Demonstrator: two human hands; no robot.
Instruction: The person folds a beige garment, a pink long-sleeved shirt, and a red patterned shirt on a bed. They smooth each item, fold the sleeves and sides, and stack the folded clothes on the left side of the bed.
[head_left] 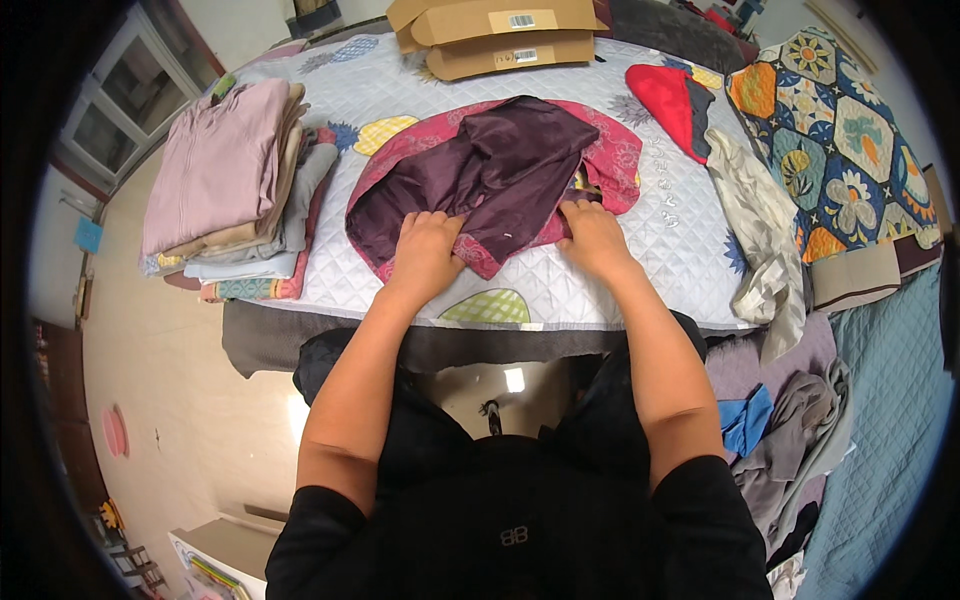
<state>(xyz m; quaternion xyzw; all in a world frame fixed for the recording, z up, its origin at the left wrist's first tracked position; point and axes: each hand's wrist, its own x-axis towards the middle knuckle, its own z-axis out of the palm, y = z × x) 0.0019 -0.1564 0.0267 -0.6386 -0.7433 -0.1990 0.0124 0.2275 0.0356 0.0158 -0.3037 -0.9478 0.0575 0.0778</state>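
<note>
A red patterned garment with a shiny dark purple lining lies crumpled in front of me, its lining mostly facing up. My left hand grips its near edge at the left, thumb and fingers closed on the cloth. To the right, my right hand is closed on the garment beside a small opening in the folds, where something yellowish and dark shows that I cannot make out. The fingertips of both hands are partly hidden by fabric. Beneath the garment spreads a white quilted cover with pineapple patterns.
At the left stands a stack of folded clothes, a pink top uppermost. Cardboard boxes sit at the back. On the right lie a red and grey cloth, a white crumpled garment and a patterned cushion. More clothes lie lower right.
</note>
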